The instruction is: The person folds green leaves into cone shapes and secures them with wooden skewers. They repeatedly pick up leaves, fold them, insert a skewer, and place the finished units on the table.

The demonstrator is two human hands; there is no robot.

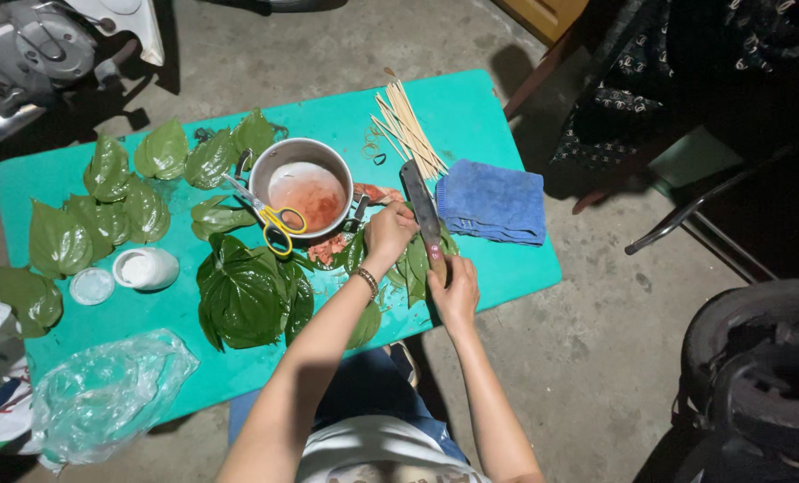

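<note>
Head view. Landmark: pot (303, 186), steel, on the green table (498, 277), with reddish residue inside.

Left hand (388, 231), just right of the pot, fingers curled and pressed down on a small stack of leaves (410, 266) lying below-right of the pot. Right hand (456, 293), further below-right, fingers wrapped shut round the handle of a knife (422, 215); the blade runs up toward the pot's right side and lies across the stack.

Step in hand, as judged: cutting or trimming the held leaves, the left hand steadying, the right working the blade. A next stroke calls for the left fingertips to keep clear of the edge and for the stack to stay flat; I cannot tell exactly how near the fingertips are to the blade.

Around the pot: scissors (270, 215) rest on its lower-left rim. Sticks (406, 130) lie upper right, blue cloth (492, 202) right, touching or just beside the blade tip. A leaf pile (247, 297) sits below; loose leaves spread to the left.

Edges and room: the hands work near the table's front edge, and some leaves of the stack reach close to it. Open table lies between cloth and front-right corner. Left of the pot is crowded; a white jar (147, 268) and plastic bag (104, 394) sit lower left.
</note>
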